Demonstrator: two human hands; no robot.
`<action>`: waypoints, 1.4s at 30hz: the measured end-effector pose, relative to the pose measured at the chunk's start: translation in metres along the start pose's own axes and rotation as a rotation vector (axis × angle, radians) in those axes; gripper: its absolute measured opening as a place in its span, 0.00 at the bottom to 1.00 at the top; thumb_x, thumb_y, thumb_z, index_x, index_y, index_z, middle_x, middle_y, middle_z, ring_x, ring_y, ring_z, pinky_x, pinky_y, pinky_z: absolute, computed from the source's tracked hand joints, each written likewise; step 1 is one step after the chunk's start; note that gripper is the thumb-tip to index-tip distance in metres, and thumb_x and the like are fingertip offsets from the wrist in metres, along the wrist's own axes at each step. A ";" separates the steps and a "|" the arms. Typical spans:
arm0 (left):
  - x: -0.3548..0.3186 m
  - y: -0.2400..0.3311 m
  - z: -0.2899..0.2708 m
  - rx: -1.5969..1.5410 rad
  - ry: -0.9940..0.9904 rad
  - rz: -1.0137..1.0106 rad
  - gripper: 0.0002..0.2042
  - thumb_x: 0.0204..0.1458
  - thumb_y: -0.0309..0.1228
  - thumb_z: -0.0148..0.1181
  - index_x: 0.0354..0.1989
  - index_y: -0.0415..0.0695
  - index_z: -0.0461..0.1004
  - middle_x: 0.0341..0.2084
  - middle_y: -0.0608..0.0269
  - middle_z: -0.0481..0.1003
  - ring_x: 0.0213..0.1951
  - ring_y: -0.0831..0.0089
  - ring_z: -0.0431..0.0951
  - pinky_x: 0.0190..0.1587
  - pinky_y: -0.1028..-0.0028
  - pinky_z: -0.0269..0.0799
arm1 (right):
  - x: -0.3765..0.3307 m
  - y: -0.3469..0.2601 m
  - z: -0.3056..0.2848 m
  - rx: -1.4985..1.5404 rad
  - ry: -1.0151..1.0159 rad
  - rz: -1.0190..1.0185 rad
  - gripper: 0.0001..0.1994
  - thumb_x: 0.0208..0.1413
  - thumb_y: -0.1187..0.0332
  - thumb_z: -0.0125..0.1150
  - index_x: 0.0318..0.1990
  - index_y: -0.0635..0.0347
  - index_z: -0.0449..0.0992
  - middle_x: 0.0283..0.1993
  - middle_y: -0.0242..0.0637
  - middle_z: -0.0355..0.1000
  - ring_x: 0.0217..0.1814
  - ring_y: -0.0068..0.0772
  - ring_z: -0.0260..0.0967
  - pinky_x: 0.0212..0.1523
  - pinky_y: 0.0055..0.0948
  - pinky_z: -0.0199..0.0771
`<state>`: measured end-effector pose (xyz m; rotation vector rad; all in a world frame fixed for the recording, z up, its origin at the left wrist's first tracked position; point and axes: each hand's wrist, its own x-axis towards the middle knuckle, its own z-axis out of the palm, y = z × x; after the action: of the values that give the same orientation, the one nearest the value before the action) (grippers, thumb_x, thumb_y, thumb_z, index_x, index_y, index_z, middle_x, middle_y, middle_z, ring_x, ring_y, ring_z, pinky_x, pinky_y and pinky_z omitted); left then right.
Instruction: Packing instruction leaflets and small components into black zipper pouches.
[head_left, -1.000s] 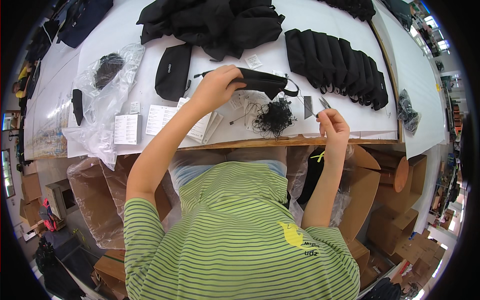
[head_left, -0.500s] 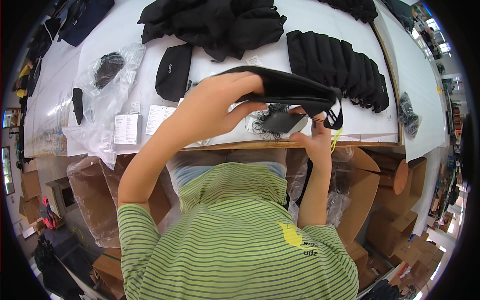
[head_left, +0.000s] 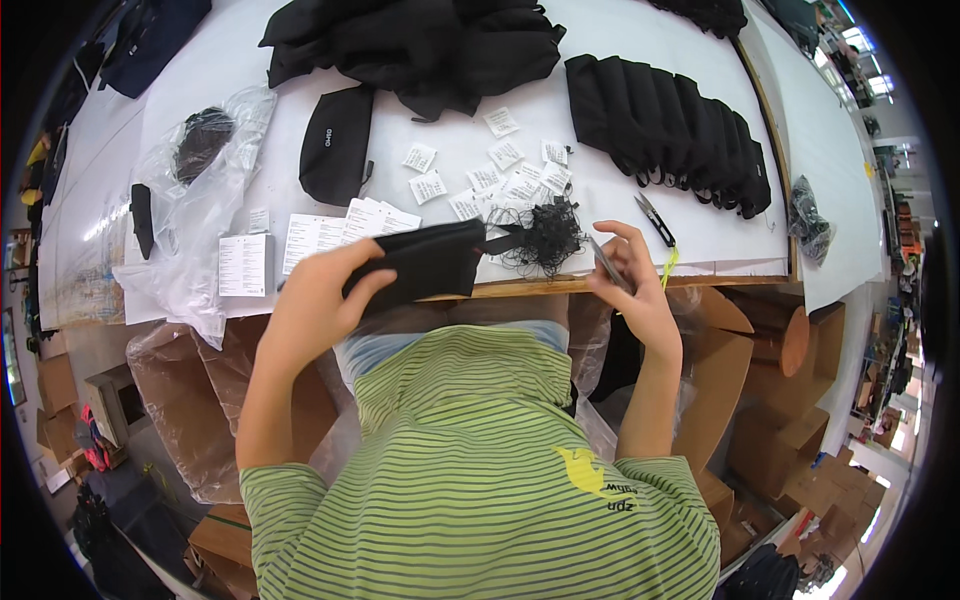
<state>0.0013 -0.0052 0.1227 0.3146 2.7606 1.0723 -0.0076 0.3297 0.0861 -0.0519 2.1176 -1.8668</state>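
My left hand [head_left: 322,300] grips a flat black pouch [head_left: 425,262] by its left end, holding it over the table's front edge. My right hand [head_left: 632,282] holds a small flat grey tag [head_left: 606,263] between thumb and fingers, just right of a tangle of black strings [head_left: 545,238]. Small black thread snips with a yellow cord [head_left: 655,220] lie on the white table [head_left: 620,215] beside that hand. White paper tags [head_left: 500,178] are scattered behind the pouch.
A row of finished black pouches [head_left: 672,130] lies at the back right, a heap of black pouches [head_left: 420,45] at the back, one single pouch [head_left: 336,145] left of centre. Clear plastic bags [head_left: 195,215] and printed cards [head_left: 243,264] lie left. Cardboard boxes [head_left: 760,350] stand below the table.
My left hand has brought the pouch down and left from in front of the camera to the table's front edge. My right hand has moved off the pouch and now holds a tag.
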 end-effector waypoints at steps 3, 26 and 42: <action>-0.019 -0.014 0.017 -0.034 -0.084 -0.095 0.10 0.51 0.31 0.60 0.37 0.38 0.72 0.26 0.47 0.75 0.30 0.51 0.76 0.33 0.66 0.69 | 0.003 0.014 -0.009 -0.153 0.043 0.006 0.17 0.50 0.75 0.60 0.49 0.61 0.68 0.34 0.29 0.68 0.38 0.16 0.63 0.39 0.17 0.62; -0.032 -0.016 0.065 -0.406 -0.552 -0.105 0.15 0.54 0.39 0.56 0.37 0.37 0.70 0.17 0.51 0.69 0.18 0.67 0.65 0.23 0.70 0.58 | 0.050 0.064 0.059 1.195 0.108 0.048 0.19 0.65 0.52 0.42 0.32 0.58 0.70 0.14 0.27 0.57 0.13 0.18 0.48 0.16 0.20 0.50; -0.036 -0.029 0.074 -0.502 -0.502 -0.159 0.15 0.54 0.39 0.57 0.37 0.36 0.69 0.18 0.56 0.68 0.19 0.74 0.62 0.23 0.73 0.57 | 0.046 0.062 0.060 0.734 0.414 0.005 0.22 0.65 0.50 0.39 0.31 0.58 0.72 0.17 0.29 0.64 0.15 0.17 0.56 0.14 0.17 0.50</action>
<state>0.0484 0.0126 0.0521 0.2448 1.9712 1.3678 -0.0249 0.2706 0.0102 0.5418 1.4888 -2.7039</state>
